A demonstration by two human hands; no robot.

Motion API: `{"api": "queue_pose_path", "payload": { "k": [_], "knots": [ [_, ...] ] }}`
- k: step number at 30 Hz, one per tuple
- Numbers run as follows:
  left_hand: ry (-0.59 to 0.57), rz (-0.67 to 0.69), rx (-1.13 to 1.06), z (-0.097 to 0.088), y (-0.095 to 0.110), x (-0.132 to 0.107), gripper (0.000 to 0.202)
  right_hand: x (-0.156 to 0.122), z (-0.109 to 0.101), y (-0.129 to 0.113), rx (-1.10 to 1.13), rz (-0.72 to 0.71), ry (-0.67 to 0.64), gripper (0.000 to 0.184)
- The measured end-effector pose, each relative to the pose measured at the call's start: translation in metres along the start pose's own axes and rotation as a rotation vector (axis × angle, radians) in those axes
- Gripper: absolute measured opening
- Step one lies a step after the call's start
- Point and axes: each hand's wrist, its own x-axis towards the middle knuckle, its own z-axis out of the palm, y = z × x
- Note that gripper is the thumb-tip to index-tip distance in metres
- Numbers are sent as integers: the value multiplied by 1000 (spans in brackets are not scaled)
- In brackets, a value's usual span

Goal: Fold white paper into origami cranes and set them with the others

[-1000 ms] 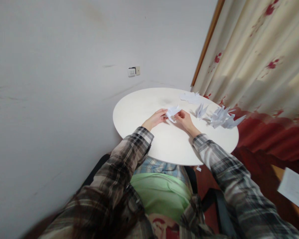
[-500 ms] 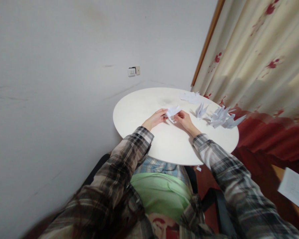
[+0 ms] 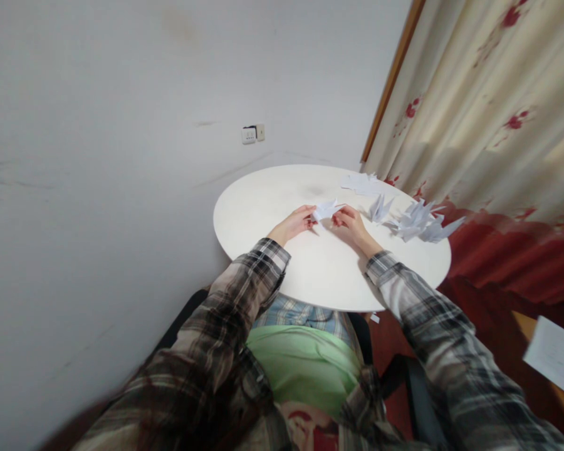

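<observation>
A piece of folded white paper [image 3: 324,210] with pointed ends is held just above the round white table [image 3: 254,207]. My left hand [image 3: 297,224] is closed on its left end, thumb on top. At its right end, my right hand [image 3: 350,224] has its fingers bent and pinched together at a thin pointed tip. The fine folds are too small to make out. Right of my right hand stands a folded paper crane [image 3: 380,210], with a cluster of several more paper cranes [image 3: 414,220] beyond it.
Flat white paper sheets [image 3: 360,182] lie at the table's far edge. A wall socket [image 3: 249,135] is behind the table, and a flowered curtain [image 3: 507,113] hangs at the right. A printed sheet [image 3: 557,354] rests on a wooden surface at lower right.
My right hand has shifted slightly right and up. A strip of the paper that hung below has gone from sight, and a pointed tip shows on the right. My left hand stays put.
</observation>
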Motion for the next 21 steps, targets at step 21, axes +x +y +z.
{"api": "queue_pose_path", "payload": {
  "k": [21],
  "knots": [
    [-22, 4, 54, -2, -2, 2, 12, 8, 1, 9, -56, -70, 177, 19]
  ]
}}
